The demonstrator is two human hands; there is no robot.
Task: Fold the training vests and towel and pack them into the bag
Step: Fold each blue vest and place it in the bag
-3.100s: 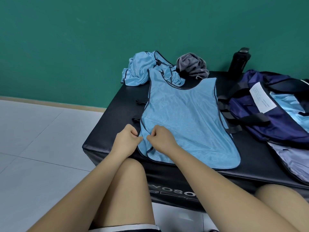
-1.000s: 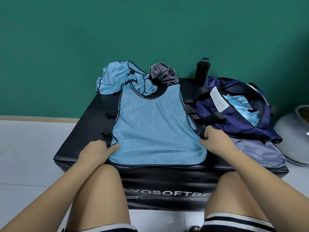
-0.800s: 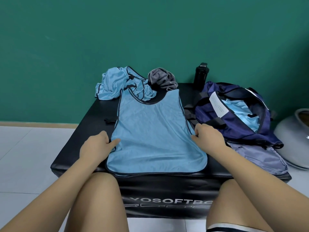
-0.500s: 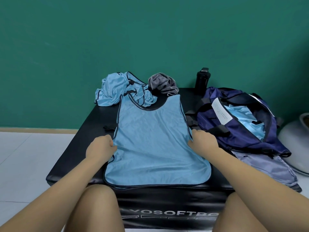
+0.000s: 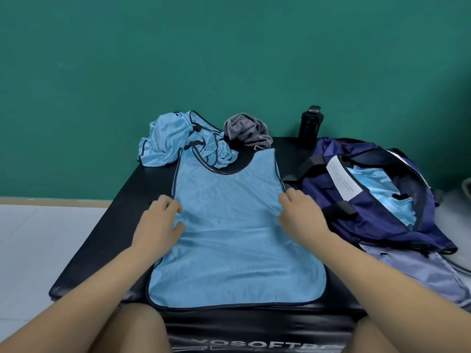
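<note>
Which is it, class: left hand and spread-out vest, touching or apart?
Touching. Head view: the left hand holds the spread-out vest at its edge.

Sheeny mesh vest (image 5: 234, 238); glossy leatherette box (image 5: 107, 238)

Black padded box (image 5: 114, 225), flat vest (image 5: 229, 238), crumpled vest (image 5: 168, 141), towel (image 5: 248, 132), bottle (image 5: 309, 127), bag (image 5: 377, 225)

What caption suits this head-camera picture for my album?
Left hand and right hand grip a blue training vest spread on a black padded box beside an open navy bag.
</note>
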